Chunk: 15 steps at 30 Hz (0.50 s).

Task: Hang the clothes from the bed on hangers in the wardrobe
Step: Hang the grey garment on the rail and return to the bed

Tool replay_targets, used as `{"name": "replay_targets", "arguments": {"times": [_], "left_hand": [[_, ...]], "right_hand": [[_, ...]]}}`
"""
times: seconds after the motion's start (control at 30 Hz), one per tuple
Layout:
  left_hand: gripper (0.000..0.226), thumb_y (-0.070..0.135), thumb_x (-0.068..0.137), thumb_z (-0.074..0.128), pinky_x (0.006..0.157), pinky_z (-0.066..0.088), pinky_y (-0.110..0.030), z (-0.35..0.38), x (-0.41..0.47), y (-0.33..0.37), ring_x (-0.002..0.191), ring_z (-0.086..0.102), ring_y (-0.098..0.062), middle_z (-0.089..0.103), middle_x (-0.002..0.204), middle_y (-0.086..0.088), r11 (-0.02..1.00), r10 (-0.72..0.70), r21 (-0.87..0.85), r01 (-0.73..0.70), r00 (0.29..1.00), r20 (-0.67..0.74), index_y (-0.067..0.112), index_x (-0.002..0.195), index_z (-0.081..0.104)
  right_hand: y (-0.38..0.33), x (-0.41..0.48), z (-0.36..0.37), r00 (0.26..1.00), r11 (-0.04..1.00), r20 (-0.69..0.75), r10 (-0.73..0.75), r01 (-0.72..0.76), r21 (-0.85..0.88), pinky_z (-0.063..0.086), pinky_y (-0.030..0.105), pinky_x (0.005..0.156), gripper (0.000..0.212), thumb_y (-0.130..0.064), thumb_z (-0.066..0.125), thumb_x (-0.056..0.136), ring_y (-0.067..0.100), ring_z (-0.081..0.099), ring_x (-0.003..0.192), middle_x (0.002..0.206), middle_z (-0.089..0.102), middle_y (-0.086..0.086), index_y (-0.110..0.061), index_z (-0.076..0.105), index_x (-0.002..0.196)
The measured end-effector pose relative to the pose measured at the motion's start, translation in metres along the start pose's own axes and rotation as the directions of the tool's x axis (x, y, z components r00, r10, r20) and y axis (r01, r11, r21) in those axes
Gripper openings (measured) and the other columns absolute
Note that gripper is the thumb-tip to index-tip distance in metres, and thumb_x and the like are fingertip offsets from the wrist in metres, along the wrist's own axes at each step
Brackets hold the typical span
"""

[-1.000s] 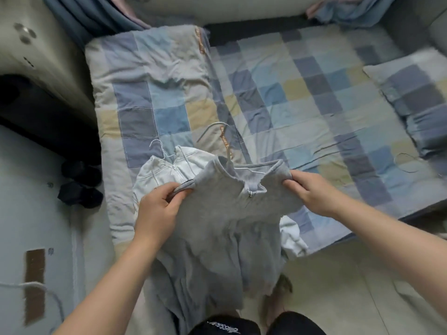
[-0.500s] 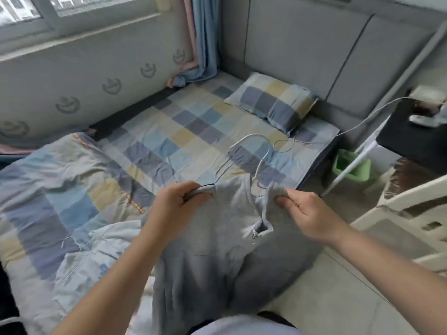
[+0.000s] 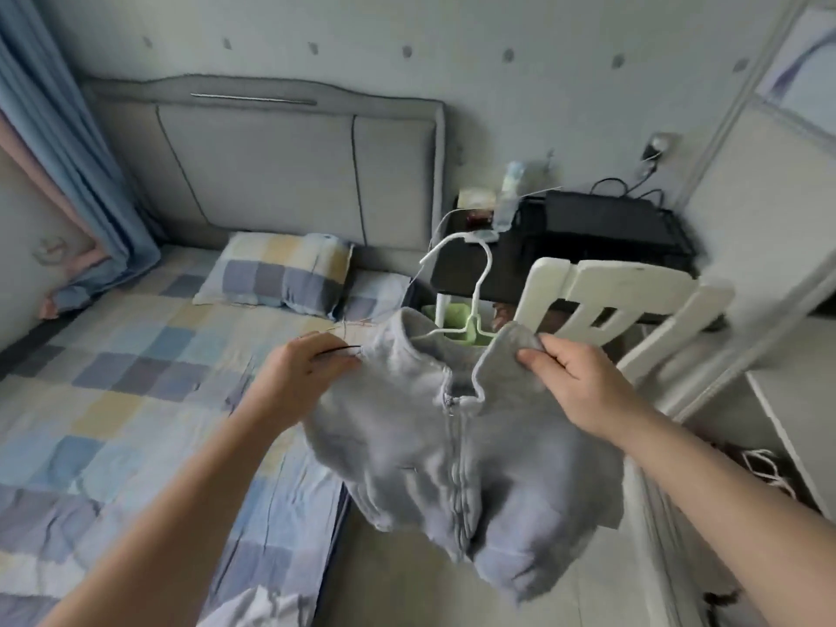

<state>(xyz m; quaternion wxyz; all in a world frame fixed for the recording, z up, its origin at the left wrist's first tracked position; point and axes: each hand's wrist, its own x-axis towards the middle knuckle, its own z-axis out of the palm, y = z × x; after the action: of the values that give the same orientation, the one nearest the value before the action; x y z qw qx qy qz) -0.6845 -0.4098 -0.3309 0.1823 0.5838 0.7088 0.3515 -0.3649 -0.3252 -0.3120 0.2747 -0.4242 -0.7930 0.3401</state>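
1. Bed with a sheet checked in blue, grey and pale yellow point(image 3: 135, 400): fills the left half of the view, with a grey padded headboard point(image 3: 271, 174) at its far end.

2. Light grey fleece zip-front sweatshirt with a stand-up collar point(image 3: 452, 468): held up in the air over the floor, just off the bed's right edge and in front of the chair. The front faces the camera. The zip is closed up to the base of the collar, and the collar flaps are spread apart above it. The body hangs in loose folds and the hem is bunched. It does not touch the bed.

3. White slatted wooden chair point(image 3: 610, 300): behind the sweatshirt, to the right.

4. Checked pillow point(image 3: 280, 273): lies against the headboard.

5. White wire hanger point(image 3: 480, 282): set inside the sweatshirt's neck. Its hook stands up above the collar and its shoulders run under the cloth.

6. Left hand point(image 3: 298, 377): fingers are curled tight round the sweatshirt's left shoulder, with cloth bunched in the fist.

7. Right hand point(image 3: 574, 377): thumb and fingers are closed in a narrow pinch on the edge of the right collar flap.
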Motion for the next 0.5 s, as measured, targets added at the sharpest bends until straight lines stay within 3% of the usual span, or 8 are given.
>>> {"name": "replay_targets", "arguments": {"times": [0.13,0.23,0.33,0.5], "left_hand": [[0.013,0.035,0.083,0.079,0.066,0.045,-0.027,0.060,0.063,0.058,0.076,0.058,-0.005,0.063,0.082,0.011,0.982,0.190,-0.024,-0.188,0.971,0.148,0.031,0.088,0.068],[0.016,0.036,0.085,0.077,0.060,0.038,-0.025,0.107,0.110,0.107,0.067,0.050,-0.005,0.056,0.073,0.007,0.944,0.329,-0.079,-0.319,0.913,0.243,0.024,0.084,0.066],[0.027,0.033,0.087,0.075,0.055,0.031,-0.022,0.150,0.161,0.153,0.058,0.040,-0.006,0.047,0.067,0.003,0.907,0.421,-0.162,-0.390,0.862,0.283,0.011,0.080,0.062],[0.026,0.033,0.089,0.073,0.052,0.031,-0.022,0.215,0.247,0.229,0.053,0.037,-0.005,0.042,0.058,0.010,0.809,0.579,-0.366,-0.461,0.733,0.357,0.015,0.077,0.060]], "right_hand": [[0.029,-0.003,-0.060,0.988,0.996,-0.143,0.057,-0.066,-0.056,0.030,0.023,0.049,0.040,-0.028,0.054,0.098,0.006,0.038,0.047,0.052,0.039,-0.005,-0.002,0.047,0.068],[0.050,-0.009,-0.103,0.958,0.983,-0.262,0.118,-0.151,-0.107,0.030,0.023,0.049,0.042,-0.029,0.054,0.098,0.005,0.035,0.047,0.050,0.035,-0.010,-0.008,0.041,0.064],[0.070,-0.011,-0.146,0.908,0.964,-0.376,0.187,-0.243,-0.108,0.030,0.033,0.053,0.043,-0.031,0.055,0.098,0.009,0.033,0.051,0.053,0.032,-0.010,-0.011,0.037,0.064],[0.087,-0.003,-0.214,0.799,0.913,-0.545,0.253,-0.384,-0.138,0.028,0.033,0.055,0.044,-0.035,0.055,0.097,0.006,0.032,0.054,0.057,0.031,-0.009,-0.010,0.036,0.066]]}}
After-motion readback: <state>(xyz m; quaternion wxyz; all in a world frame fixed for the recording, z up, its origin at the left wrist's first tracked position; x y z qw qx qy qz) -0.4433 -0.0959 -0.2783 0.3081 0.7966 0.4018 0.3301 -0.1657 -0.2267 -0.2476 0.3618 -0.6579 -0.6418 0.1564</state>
